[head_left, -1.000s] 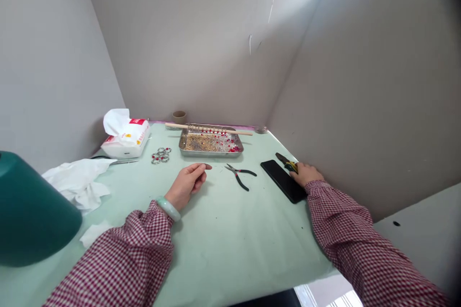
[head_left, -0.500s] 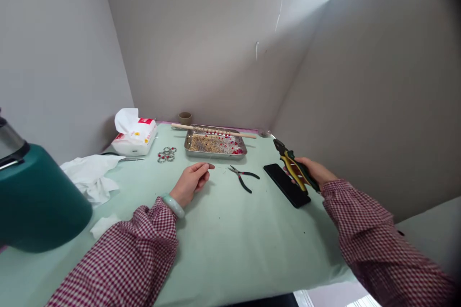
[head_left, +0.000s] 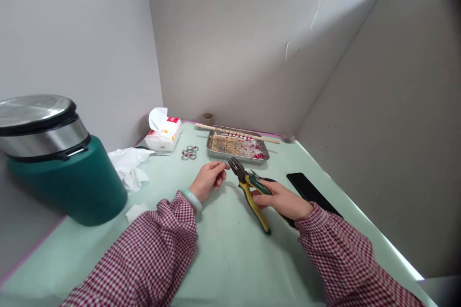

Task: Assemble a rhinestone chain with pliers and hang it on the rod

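Note:
My right hand (head_left: 279, 200) grips large combination pliers (head_left: 252, 205) with yellow and green handles, which are spread apart. The dark jaws point up and left, close to the fingertips of my left hand (head_left: 209, 180). Those left fingers are pinched together; a thin strand seems to show near them, but what they hold is too small to make out. Partly hidden behind the large pliers lie small black-handled pliers (head_left: 266, 179). Just beyond both hands stands a metal tray (head_left: 237, 158) of gold, clear and red beads, with a beaded wooden stick (head_left: 272, 141) resting across it.
A cluster of rings with red beads (head_left: 190, 153) lies left of the tray. Behind it are a tissue pack (head_left: 163, 136) and a small brown cup (head_left: 207, 119). A big green flask (head_left: 72, 182) and crumpled tissues (head_left: 131, 168) occupy the left. A black phone (head_left: 312, 192) lies right.
My right hand has brought the large pliers leftward from above the phone to my left fingertips, and their handles have spread. The camera view has turned left. My left hand keeps its pinch.

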`<state>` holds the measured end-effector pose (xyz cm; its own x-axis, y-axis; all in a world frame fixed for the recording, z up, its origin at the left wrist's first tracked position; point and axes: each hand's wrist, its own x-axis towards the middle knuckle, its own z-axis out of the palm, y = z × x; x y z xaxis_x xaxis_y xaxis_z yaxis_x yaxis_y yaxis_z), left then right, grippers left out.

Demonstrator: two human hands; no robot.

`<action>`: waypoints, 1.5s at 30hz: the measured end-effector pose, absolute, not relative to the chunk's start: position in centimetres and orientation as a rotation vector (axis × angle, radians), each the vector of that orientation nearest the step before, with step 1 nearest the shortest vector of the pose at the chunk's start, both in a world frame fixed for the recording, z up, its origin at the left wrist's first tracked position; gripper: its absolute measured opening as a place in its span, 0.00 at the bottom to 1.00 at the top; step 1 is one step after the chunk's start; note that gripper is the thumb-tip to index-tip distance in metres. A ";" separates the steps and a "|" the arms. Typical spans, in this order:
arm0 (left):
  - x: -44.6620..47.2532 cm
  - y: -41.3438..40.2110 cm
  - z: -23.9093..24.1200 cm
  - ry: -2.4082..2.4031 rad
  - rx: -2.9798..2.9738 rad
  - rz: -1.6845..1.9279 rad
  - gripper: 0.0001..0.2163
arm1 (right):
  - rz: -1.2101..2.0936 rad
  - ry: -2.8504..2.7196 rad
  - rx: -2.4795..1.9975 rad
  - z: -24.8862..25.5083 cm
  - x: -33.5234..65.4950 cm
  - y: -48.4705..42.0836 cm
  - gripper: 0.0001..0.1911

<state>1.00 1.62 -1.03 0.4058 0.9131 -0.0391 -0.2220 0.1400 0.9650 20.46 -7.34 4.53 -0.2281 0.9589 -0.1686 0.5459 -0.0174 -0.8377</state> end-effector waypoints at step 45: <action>1.1 0.9 -0.3 0.776 1.223 0.602 0.09 | 0.843 -2.063 -1.643 2.2 20.4 -6.4 0.11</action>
